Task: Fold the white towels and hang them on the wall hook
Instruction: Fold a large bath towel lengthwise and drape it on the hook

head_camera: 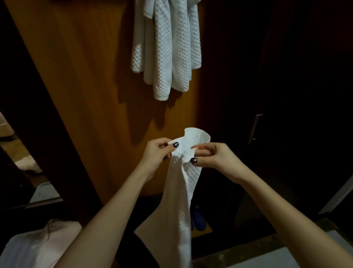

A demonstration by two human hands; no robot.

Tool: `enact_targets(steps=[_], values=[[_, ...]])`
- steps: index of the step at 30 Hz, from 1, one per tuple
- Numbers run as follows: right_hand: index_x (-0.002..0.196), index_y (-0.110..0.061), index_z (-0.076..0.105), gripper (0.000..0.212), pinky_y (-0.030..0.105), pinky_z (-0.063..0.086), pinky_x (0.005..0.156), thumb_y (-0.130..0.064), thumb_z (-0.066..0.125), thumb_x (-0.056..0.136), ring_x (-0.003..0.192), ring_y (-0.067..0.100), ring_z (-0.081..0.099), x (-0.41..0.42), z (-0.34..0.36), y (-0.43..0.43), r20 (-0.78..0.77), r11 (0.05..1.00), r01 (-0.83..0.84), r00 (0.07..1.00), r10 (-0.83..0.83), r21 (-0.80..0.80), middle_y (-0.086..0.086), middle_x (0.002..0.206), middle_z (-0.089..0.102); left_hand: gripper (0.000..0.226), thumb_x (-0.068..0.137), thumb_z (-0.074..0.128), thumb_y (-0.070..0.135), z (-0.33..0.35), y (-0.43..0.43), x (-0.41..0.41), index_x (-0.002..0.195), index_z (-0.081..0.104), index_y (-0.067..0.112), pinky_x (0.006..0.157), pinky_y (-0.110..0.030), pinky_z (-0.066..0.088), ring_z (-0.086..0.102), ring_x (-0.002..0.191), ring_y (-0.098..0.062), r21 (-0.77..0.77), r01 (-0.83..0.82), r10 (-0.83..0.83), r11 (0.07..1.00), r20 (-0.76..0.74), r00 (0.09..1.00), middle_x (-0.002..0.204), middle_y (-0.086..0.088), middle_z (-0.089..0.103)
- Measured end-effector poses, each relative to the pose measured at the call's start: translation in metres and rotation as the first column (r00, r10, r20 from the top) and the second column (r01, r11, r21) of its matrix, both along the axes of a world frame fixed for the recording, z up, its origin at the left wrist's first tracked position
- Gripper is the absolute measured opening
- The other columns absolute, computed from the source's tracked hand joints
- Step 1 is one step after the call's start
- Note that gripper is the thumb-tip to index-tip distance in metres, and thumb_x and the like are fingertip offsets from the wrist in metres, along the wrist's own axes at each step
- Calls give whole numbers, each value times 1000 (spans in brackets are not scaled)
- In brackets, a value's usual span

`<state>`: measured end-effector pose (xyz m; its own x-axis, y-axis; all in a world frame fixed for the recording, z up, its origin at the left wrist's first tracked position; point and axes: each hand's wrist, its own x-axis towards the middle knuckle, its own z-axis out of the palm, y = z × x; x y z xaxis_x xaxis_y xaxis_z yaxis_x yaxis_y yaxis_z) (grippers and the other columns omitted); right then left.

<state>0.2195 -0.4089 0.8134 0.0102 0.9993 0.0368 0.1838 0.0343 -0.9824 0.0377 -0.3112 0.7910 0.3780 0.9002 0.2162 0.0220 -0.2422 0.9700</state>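
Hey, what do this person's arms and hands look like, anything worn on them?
The left forearm and right forearm are bare to the frame's edge: no sleeve, watch or bracelet shows. No ring is visible on the left hand or right hand. The nails are painted dark; the left thumbnail and right thumbnail each carry a small pale design.

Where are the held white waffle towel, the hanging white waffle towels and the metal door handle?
held white waffle towel [195, 137]: head view, bunched top edge.
hanging white waffle towels [163, 41]: head view, middle fold.
metal door handle [254, 128]: head view, mid bar.
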Motion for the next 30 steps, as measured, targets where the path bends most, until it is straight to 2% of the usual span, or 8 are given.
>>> enact_targets(steps=[3,6,11,17,20,24,27,30], values=[[109,-6,65,29,21,57,79,-3,74,82,88,13,73,-4,7,-4,98,998,-6,995,0,63,-1,87,77,13,88,64,8,9,-5,-4,81,71,15,56,-11,40,52,59,1,7,65,-65,998,-1,998,63,11,62],[89,-6,70,6,28,60,76,-7,74,83,74,17,74,-14,15,-5,136,978,93,983,-120,187,6,75,75,13,89,63,7,17,-10,-7,83,71,15,67,-16,45,58,73,-6,20,124,-124,992,-2,992,75,3,66],[72,-4,68,19,21,54,55,-17,75,84,55,11,67,-34,27,-2,330,939,73,925,-190,335,2,61,69,8,89,62,9,26,-13,-20,89,70,11,72,-17,48,62,79,-8,30,153,-153,988,-7,988,81,1,68],[63,-15,62,27,18,51,49,-22,74,86,50,6,63,-44,38,3,432,921,55,871,-233,385,-9,54,63,11,87,65,17,36,-10,-37,81,73,22,67,-13,47,61,74,-4,110,150,-146,983,-45,988,75,8,69],[57,-21,55,34,19,48,46,-23,75,84,47,6,61,-49,42,4,439,906,99,850,-292,412,-7,53,62,14,88,64,15,41,-8,-43,79,72,22,67,-11,46,62,72,1,149,140,-132,979,-62,989,72,11,70],[64,-8,62,30,31,51,50,-27,77,82,53,18,64,-50,47,3,387,917,133,877,-286,376,6,59,68,24,88,64,14,42,-13,-40,77,74,33,70,-11,46,64,77,1,179,178,-167,967,-73,983,75,13,71],[66,-4,64,28,34,51,52,-23,77,82,57,25,65,-50,48,3,328,920,141,906,-269,366,11,62,68,22,90,60,8,41,-13,-37,83,72,25,67,-9,45,62,73,4,173,164,-155,971,-65,986,72,15,70],[67,-4,66,25,28,51,48,-19,75,84,55,19,66,-51,45,4,318,925,131,914,-253,357,9,63,69,22,93,56,9,39,-15,-34,83,71,21,65,-8,44,61,70,5,162,166,-160,973,-47,986,69,15,69]])
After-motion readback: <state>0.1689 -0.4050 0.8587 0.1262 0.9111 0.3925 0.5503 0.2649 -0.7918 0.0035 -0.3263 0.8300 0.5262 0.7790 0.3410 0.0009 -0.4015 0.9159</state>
